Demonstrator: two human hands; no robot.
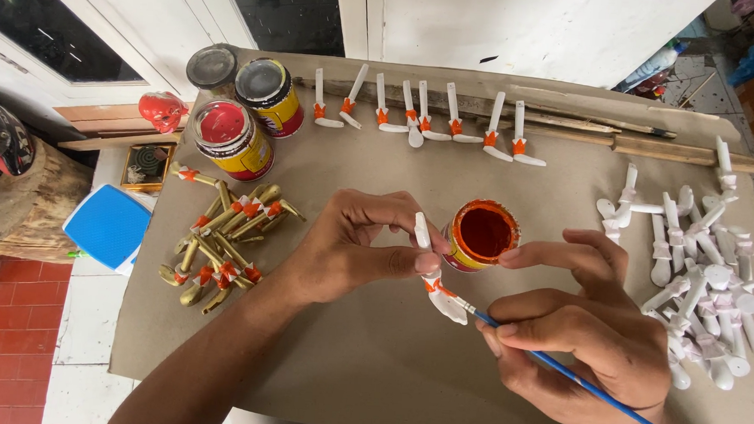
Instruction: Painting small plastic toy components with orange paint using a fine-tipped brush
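Observation:
My left hand (358,245) pinches a small white carved piece (434,275) between thumb and fingers, over the brown work surface. An orange band shows on the piece near its middle. My right hand (590,335) grips a thin blue-handled paintbrush (583,382), and the brush tip touches the piece at the orange band. Just behind both hands stands a small open tin of orange paint (481,235).
A row of white pieces with orange bands (425,124) lies along the back. A heap of plain white pieces (705,272) sits at the right, a heap of gold pieces with orange bands (225,238) at the left. Three paint cans (235,136) stand at back left.

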